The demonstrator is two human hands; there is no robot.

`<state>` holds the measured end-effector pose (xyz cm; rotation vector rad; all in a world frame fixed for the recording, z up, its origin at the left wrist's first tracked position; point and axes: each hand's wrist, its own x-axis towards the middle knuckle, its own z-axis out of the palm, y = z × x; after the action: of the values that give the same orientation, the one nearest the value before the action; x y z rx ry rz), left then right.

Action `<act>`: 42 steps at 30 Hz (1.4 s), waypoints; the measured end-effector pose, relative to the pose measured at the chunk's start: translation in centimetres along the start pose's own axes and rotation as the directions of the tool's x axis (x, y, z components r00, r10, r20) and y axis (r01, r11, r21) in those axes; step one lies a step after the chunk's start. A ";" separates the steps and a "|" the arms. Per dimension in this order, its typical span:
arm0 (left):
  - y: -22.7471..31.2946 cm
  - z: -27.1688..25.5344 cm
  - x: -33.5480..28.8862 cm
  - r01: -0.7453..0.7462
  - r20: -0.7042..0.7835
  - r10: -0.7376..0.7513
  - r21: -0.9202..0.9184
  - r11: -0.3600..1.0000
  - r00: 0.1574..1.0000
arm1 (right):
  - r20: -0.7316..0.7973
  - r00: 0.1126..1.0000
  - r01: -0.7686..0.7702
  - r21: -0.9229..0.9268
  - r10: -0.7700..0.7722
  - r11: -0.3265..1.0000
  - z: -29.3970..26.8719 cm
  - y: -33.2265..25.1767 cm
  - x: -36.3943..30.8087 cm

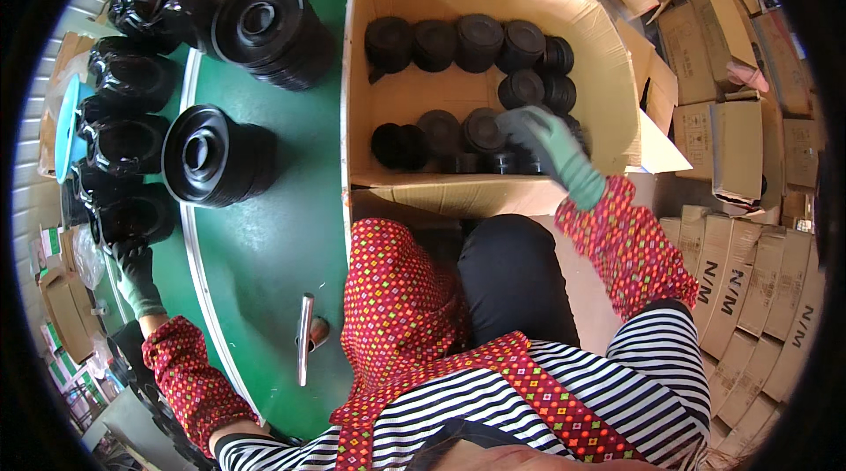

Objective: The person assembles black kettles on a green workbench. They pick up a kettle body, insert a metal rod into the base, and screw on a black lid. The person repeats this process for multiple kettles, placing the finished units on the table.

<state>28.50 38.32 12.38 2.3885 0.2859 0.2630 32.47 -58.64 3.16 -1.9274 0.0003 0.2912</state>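
The right hand (pixel 546 143), in a grey-green glove, reaches into the open cardboard box (pixel 608 39) and lies over the black round parts (pixel 476 132) stacked along the box's near wall, its fingers spread on them; whether it grips one cannot be told. The left hand (pixel 132 273), in a dark glove, rests at the left edge of the green table (pixel 282 233) against the nearest of the black moulded housings (pixel 128 147) lined up along that edge, its fingers curled onto it. Two stacks of black ringed discs (pixel 216 155) lie on their sides toward the table's far left, and a metal tool (pixel 304 337) lies near its near edge.
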 end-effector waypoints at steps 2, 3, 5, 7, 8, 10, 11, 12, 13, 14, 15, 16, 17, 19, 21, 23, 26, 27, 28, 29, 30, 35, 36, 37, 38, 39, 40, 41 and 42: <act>3.2 2.6 -1.1 0.254 -0.220 -0.293 -0.189 0.949 0.930 | -0.147 0.907 -0.383 0.103 0.394 0.918 -3.4 6.6 2.7; 8.2 6.2 -1.0 0.328 -0.296 -0.507 -0.487 0.809 0.810 | -0.178 0.846 -0.496 0.086 0.503 0.864 -4.7 8.5 2.8; 19.9 10.2 -4.2 0.278 -0.359 -0.584 -0.624 0.730 0.728 | -0.179 0.910 -0.401 -0.141 0.375 0.905 -4.5 10.9 5.1; 26.6 15.7 -10.0 0.049 -0.456 -0.123 -0.172 0.984 0.881 | -0.082 0.971 -0.239 -0.228 0.226 0.944 -3.0 16.6 9.7; 29.9 18.7 -12.6 -0.107 -0.456 0.119 0.051 0.993 0.882 | -0.021 0.976 -0.215 -0.252 0.216 0.944 -2.4 18.4 11.9; 40.9 28.7 -16.6 -0.114 -0.280 0.047 -0.225 0.968 0.959 | 0.151 0.889 -0.376 -0.297 0.432 0.878 -0.3 19.4 16.3; 43.0 31.0 -17.1 -0.157 0.029 0.162 -0.126 0.979 0.986 | 0.187 0.840 -0.414 -0.385 0.509 0.825 0.8 20.2 18.1; 45.4 33.3 -17.5 -0.245 0.341 0.253 -0.066 0.967 0.905 | 0.214 0.785 -0.441 -0.468 0.582 0.766 2.0 21.0 19.8; 47.2 36.9 -16.2 -0.184 0.567 0.240 -0.154 0.971 0.788 | 0.213 0.742 -0.456 -0.535 0.636 0.711 2.8 25.3 21.7; 49.0 41.0 -14.9 -0.184 0.696 0.281 -0.213 0.960 0.661 | 0.213 0.690 -0.467 -0.599 0.692 0.650 3.7 29.8 23.6; 48.9 45.5 -15.0 -0.077 0.793 0.236 -0.234 0.969 0.562 | 0.254 0.726 -0.373 -0.636 0.640 0.676 5.7 31.4 24.7; 47.9 50.2 -15.3 -0.169 0.845 0.221 -0.157 0.973 0.487 | 0.291 0.757 -0.279 -0.666 0.585 0.692 7.5 32.4 25.5; 47.9 54.8 -14.6 -0.294 0.909 0.257 -0.160 0.942 0.329 | 0.160 0.757 -0.356 -0.712 0.634 0.605 5.9 39.1 24.6; 48.8 62.5 -14.3 -0.497 0.997 0.075 -0.059 0.866 0.012 | 0.015 0.715 -0.473 -0.725 0.699 0.500 1.8 49.7 22.8; 47.6 69.1 -15.6 -0.668 0.992 -0.004 -0.083 0.739 -0.128 | 0.075 0.699 -0.445 -0.733 0.711 0.515 -0.6 52.8 23.6; 43.1 72.6 -16.5 -0.592 0.980 -0.199 0.161 0.789 0.001 | 0.447 0.715 -0.033 -0.746 0.538 0.665 9.4 39.9 26.1; 44.0 74.3 -17.6 -0.641 0.979 -0.201 0.133 0.756 -0.033 | 0.558 0.682 0.097 -0.710 0.473 0.698 5.6 40.3 23.3; 43.8 74.2 -18.0 -0.651 0.976 -0.217 0.145 0.745 -0.030 | 0.584 0.665 0.107 -0.690 0.464 0.715 5.7 39.4 23.0; 43.4 74.2 -18.6 -0.675 0.979 -0.202 0.131 0.726 -0.028 | 0.614 0.648 0.122 -0.669 0.452 0.733 6.0 38.5 22.8; 43.1 73.8 -19.1 -0.673 0.984 -0.176 0.105 0.732 -0.038 | 0.647 0.628 0.145 -0.644 0.433 0.751 6.0 37.0 22.4; 42.6 73.1 -19.5 -0.660 0.987 -0.158 0.098 0.745 -0.031 | 0.783 0.560 0.198 -0.445 0.272 0.873 5.2 35.0 21.0; 44.4 72.4 -19.6 -0.646 0.992 -0.122 0.066 0.760 -0.042 | 0.763 0.611 -0.119 -0.174 0.211 0.977 3.2 32.6 19.4; 45.3 71.6 -19.7 -0.659 0.996 -0.087 0.071 0.749 0.009 | 0.747 0.630 -0.243 -0.068 0.211 0.968 3.0 32.1 19.4; 46.0 71.0 -19.3 -0.670 0.999 -0.032 0.050 0.741 0.039 | 0.729 0.651 -0.363 0.057 0.209 0.930 2.6 31.5 19.6; 46.8 70.1 -18.8 -0.682 0.997 0.024 0.030 0.731 0.070 | 0.727 0.655 -0.469 0.176 0.207 0.865 2.1 30.6 19.8; 47.7 69.2 -18.3 -0.693 0.992 0.081 0.008 0.720 0.096 | 0.729 0.656 -0.566 0.304 0.196 0.766 1.5 29.7 19.9; 48.5 67.9 -17.7 -0.732 0.971 0.164 0.016 0.681 0.174 | 0.735 0.654 -0.628 0.393 0.181 0.671 1.1 28.8 19.9; 49.4 66.8 -16.8 -0.722 0.961 0.163 0.051 0.690 0.224 | 0.746 0.644 -0.651 0.420 0.168 0.632 0.8 27.7 20.4; 50.1 65.6 -15.9 -0.709 0.948 0.160 0.086 0.700 0.274 | 0.761 0.630 -0.640 0.397 0.154 0.658 1.0 26.9 20.9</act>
<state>37.38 -43.79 -3.45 2.6516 -1.0405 -1.0290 48.75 -64.77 -26.09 -0.9953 0.0770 1.1724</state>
